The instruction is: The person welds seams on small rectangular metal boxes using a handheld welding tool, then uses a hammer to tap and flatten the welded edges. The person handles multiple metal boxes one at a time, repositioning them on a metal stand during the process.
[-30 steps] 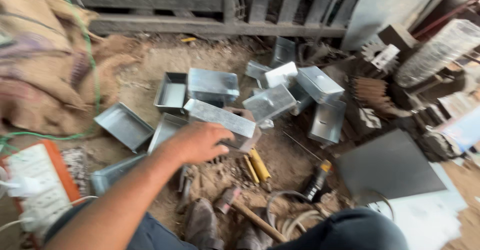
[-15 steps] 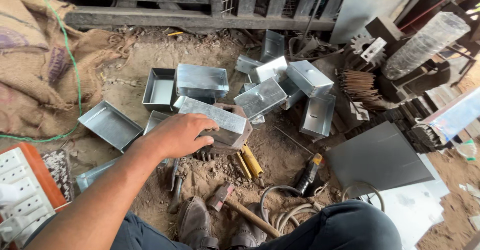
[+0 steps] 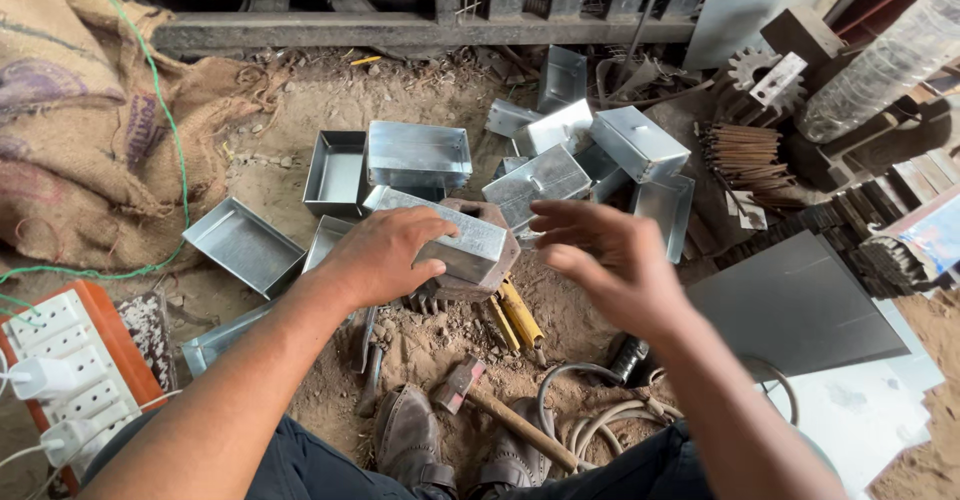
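My left hand [image 3: 385,255] rests on a long shiny sheet-metal box [image 3: 465,235] that lies across a rusty block [image 3: 475,278] on the dirt floor; its fingers curl over the box's near side. My right hand [image 3: 610,265] hovers just to the right of the box, fingers spread, holding nothing. Several similar metal trays and boxes lie beyond: an open tray [image 3: 337,171], a closed box [image 3: 418,155], another box [image 3: 548,182].
A hammer [image 3: 500,410] lies by my shoes [image 3: 415,445], with coiled cable [image 3: 590,410] beside it. Yellow-handled pliers [image 3: 515,315] lie under the block. A power strip [image 3: 65,360] is at the left, burlap sacks [image 3: 70,110] behind it, a grey metal sheet [image 3: 800,305] at the right.
My right hand has come into view beside the box. My left hand stays on the box. The camera has tilted down and moved closer.
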